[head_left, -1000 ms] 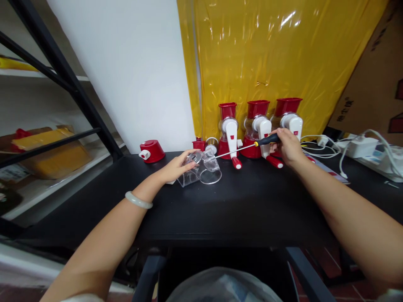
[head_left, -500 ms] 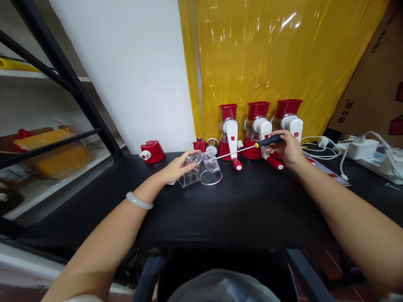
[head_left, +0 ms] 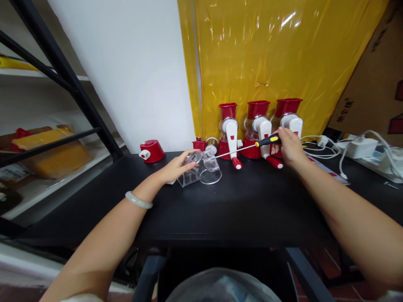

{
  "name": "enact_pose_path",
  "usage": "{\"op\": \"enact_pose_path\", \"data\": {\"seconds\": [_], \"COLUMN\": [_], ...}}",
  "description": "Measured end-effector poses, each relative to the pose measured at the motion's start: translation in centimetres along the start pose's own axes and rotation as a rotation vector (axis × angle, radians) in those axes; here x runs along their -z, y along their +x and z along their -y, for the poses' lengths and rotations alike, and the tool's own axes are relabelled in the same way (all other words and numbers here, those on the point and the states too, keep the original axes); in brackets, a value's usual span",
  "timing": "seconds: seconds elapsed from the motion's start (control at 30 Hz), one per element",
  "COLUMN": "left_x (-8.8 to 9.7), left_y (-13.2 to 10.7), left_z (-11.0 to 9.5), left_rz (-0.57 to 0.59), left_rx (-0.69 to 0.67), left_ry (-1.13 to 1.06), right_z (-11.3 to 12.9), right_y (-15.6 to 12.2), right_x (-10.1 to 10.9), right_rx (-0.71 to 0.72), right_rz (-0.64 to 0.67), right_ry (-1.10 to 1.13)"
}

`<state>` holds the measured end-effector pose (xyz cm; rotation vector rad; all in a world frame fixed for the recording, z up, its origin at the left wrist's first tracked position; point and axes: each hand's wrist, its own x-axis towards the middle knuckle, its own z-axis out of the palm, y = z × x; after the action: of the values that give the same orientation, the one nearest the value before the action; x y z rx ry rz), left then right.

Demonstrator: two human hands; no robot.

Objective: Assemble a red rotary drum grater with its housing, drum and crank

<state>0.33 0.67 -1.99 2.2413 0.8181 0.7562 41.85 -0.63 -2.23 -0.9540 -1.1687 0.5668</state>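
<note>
One screwdriver (head_left: 259, 143) points left, slanting gently downward.

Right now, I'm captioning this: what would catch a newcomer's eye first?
Three red-and-white crank machines line up before a glossy yellow plastic sheet. Left of them, the left hand holds a clear plastic housing; the right hand points a black-and-yellow screwdriver at it.

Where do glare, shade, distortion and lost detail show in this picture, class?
Head view: glare streaks the yellow sheet; head view: deep shade lies under the table; head view: the box slants near the edge, probably partly wide-angle distortion; head view: the screwdriver's tip is hard to make out against the clear part.
</note>
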Motion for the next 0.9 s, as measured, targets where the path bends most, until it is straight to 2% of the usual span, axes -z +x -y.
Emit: {"op": "enact_pose_path", "data": {"seconds": [0.23, 0.6, 0.73, 0.9], "left_x": [0.02, -0.04, 0.08, 0.15], "left_y": [-0.07, -0.04, -0.05, 0.1], "left_z": [-0.17, -0.01, 0.01, -0.52], "left_rz": [0.003, -0.003, -0.004, -0.065], "left_rx": [0.014, -0.003, -0.039, -0.081], "left_ry": [0.025, 0.025, 0.037, 0.168], "right_z": [0.72, 0.19, 0.45, 0.89], "right_y": [0.1, 0.13, -0.06, -0.17], "right_x": [-0.33, -0.16, -0.37, -0.55], "right_rx": [-0.098, -0.005, -0.068, -0.117], "right_rz": [-0.048, -0.012, -0.066, -0.106], "right_ry": [0.123, 0.04, 0.043, 0.021]}}
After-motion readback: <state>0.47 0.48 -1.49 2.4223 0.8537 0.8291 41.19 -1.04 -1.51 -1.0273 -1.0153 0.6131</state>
